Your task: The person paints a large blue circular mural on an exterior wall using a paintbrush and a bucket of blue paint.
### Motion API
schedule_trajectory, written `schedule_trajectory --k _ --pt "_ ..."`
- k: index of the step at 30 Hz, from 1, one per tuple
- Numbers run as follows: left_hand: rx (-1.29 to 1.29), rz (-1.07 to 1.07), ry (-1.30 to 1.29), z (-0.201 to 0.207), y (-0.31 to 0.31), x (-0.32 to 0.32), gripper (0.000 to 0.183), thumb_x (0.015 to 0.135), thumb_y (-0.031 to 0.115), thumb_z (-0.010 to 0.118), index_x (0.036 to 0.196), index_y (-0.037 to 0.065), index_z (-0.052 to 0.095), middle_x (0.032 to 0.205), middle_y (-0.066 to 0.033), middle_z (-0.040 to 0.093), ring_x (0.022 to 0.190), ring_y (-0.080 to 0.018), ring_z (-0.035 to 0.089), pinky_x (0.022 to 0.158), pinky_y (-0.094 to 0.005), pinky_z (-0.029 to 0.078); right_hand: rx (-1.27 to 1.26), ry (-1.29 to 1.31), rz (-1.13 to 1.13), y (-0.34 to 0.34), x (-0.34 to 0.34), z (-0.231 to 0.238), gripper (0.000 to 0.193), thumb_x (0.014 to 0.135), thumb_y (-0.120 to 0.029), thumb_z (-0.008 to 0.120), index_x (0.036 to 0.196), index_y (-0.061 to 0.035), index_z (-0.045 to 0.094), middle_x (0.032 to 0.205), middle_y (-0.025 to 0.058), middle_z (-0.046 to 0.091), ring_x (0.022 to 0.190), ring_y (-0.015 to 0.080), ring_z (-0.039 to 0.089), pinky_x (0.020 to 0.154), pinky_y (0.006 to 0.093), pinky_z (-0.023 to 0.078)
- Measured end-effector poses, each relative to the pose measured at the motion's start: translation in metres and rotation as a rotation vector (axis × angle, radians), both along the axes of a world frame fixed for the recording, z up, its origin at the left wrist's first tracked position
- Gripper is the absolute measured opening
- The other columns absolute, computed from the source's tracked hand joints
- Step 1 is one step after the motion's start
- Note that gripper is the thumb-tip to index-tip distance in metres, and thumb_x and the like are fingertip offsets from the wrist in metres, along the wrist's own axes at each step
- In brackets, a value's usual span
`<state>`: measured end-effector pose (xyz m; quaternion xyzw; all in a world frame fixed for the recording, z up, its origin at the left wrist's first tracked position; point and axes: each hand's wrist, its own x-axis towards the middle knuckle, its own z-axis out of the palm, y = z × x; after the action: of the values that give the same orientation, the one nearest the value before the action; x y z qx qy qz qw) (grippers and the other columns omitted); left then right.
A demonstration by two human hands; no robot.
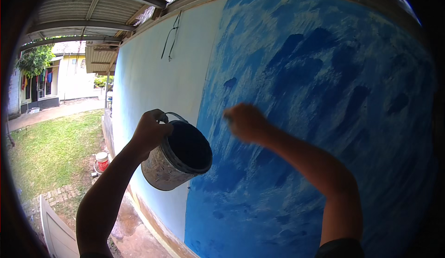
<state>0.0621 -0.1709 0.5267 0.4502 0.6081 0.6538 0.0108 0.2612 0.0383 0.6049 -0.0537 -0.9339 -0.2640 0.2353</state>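
My left hand (150, 130) grips the rim of a paint bucket (162, 170), whose outside is smeared with paint. The bucket is tilted with its mouth toward me, and its inside looks dark. A thin handle (176, 116) arches above the rim. My right hand (245, 123) is raised in front of the painted wall, right of the bucket, closed and blurred by motion. A small dark bit shows at its fingers, too smeared to name. Streaky blue paint (301, 86) covers the right part of the wall, in darker and lighter patches.
Left of the blue, the wall (185, 68) is pale, with a dark cord (172, 38) hanging on it. A red and white bucket (102, 160) stands low by the wall. A white panel (55, 230) leans at lower left, near grass (51, 151). Roofing (88, 8) runs overhead.
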Motion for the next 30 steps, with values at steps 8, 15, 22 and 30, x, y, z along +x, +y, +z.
schedule_trajectory --k 8,15,22,30 --pt "-0.012 0.057 -0.033 -0.015 -0.006 -0.008 0.029 0.072 0.003 0.069 0.099 -0.009 0.064 0.093 -0.0179 0.067 0.081 -0.0204 0.065 0.072 -0.0312 0.053 0.373 0.502 0.104 0.018 -0.03 0.093 0.015 0.092 -0.009 0.07 0.105 -0.0043 0.074 0.093 0.0155 0.074 0.081 0.0237 0.073 0.069 0.0364 0.063" --pt "0.014 0.095 -0.067 -0.033 -0.005 -0.011 0.026 0.07 0.003 0.067 0.094 -0.004 0.062 0.087 -0.0102 0.06 0.078 -0.0168 0.06 0.068 -0.0298 0.049 0.824 0.164 0.126 0.051 -0.087 -0.042 0.009 0.088 -0.012 0.072 0.092 -0.0037 0.073 0.088 0.0185 0.072 0.084 0.0265 0.073 0.07 0.038 0.063" --pt "0.038 0.071 -0.073 -0.034 -0.008 -0.018 0.025 0.069 0.005 0.069 0.092 -0.002 0.062 0.087 -0.0089 0.061 0.079 -0.0162 0.059 0.07 -0.029 0.049 -0.177 0.278 0.076 0.063 -0.071 0.023 0.023 0.088 -0.018 0.072 0.091 0.0055 0.07 0.085 0.0237 0.07 0.077 0.0331 0.073 0.069 0.0437 0.061" --pt "0.001 0.139 -0.046 -0.037 -0.018 -0.028 0.034 0.072 0.006 0.07 0.102 -0.008 0.065 0.101 -0.0204 0.068 0.09 -0.0232 0.067 0.077 -0.0322 0.054 0.555 0.467 -0.131 0.008 -0.044 0.096 0.019 0.092 -0.018 0.073 0.103 -0.0026 0.073 0.098 0.0201 0.074 0.088 0.0283 0.076 0.071 0.0388 0.063"
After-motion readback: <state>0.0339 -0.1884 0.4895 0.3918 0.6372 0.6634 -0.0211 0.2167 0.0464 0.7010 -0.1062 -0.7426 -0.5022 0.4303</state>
